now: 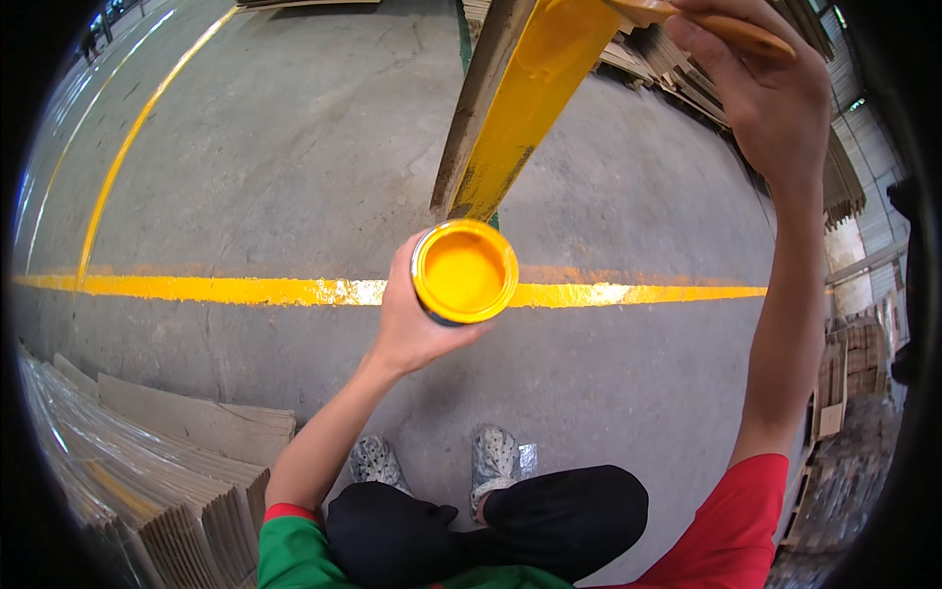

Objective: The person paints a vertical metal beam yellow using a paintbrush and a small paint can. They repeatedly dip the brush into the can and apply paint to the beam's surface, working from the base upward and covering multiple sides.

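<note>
My left hand point(400, 319) is wrapped round an open paint can point(464, 272) filled with bright yellow paint, held over the floor in front of my knees. Raised at the upper right, my right hand point(770, 93) grips the wooden handle of a paintbrush point(741, 32). The brush's bristle end lies against a steel column point(545, 88), at the top of the view; the tips are cut off by the edge. Yellow paint covers the column's right face, with dark scuffs low down, while its left face is brownish grey. The column's foot is partly hidden behind the can.
A glossy yellow floor line point(245, 290) crosses the grey concrete behind the can. Another yellow line point(128, 137) runs away at the left. Wrapped cardboard stacks point(186, 491) stand at lower left, with more cardboard point(677, 79) behind the column and at the right. My shoes point(494, 456) are below.
</note>
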Demonstrator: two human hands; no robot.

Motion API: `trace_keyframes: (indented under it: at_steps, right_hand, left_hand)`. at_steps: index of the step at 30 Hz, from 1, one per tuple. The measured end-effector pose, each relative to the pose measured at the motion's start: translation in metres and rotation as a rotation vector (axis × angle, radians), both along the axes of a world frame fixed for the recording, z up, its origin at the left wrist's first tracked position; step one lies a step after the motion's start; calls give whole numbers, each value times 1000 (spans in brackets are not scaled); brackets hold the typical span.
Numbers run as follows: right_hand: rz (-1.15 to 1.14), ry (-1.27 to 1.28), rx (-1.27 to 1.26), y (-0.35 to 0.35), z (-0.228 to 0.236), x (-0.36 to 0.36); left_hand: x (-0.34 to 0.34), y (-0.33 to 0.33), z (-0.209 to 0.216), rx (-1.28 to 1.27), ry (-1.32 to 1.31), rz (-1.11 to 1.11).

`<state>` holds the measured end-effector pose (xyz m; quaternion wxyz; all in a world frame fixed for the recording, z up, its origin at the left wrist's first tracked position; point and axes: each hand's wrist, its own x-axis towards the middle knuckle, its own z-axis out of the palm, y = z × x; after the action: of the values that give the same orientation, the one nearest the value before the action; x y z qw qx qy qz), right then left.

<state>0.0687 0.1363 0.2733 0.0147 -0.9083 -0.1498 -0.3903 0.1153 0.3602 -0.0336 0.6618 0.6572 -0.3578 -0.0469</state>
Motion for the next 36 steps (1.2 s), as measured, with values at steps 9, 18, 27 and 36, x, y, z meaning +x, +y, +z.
trace_keyframes:
  at_steps: [9,18,27,36]
  right_hand:
    - [168,-337,-575,-25,19,4]
    - [129,-302,-405,-21,-121,5]
    - [82,-13,-239,-22,-227,-18]
    - [99,163,-81,-13,-340,-25]
  left_hand:
    - [-26,56,-14,63,33,56]
    - [-32,70,-20,84,35,115]
    - [-35,73,-23,53,80,112]
    - [-40,81,-23,58,58,140]
